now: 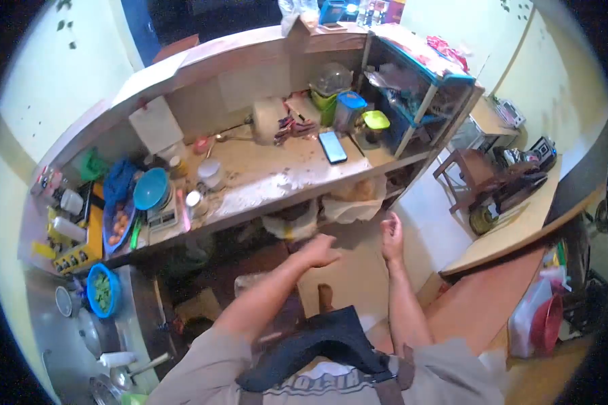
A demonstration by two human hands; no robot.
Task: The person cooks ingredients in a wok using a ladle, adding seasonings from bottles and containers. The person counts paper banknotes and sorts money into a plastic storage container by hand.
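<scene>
My left hand [319,251] is stretched forward in front of the counter's lower shelf, its fingers apart and nothing seen in it. My right hand [392,236] is raised to the right of it, fingers partly curled; whether they hold anything is too small to tell. Close ahead of both hands, a white sack [353,206] with brownish contents sits on the lower shelf, with another pale bag [290,226] to its left. Above them on the counter [250,164] lies a phone [332,148] with a lit screen. White powder is spread on the counter near its front edge.
A teal bowl [151,189] stands on a scale, beside a basket of eggs [119,226]. Blue and green-lidded containers stand near the shelf rack [419,101]. A blue basin of greens [102,290] is at left. A wooden chair [476,169] and a red basin [546,321] are at right.
</scene>
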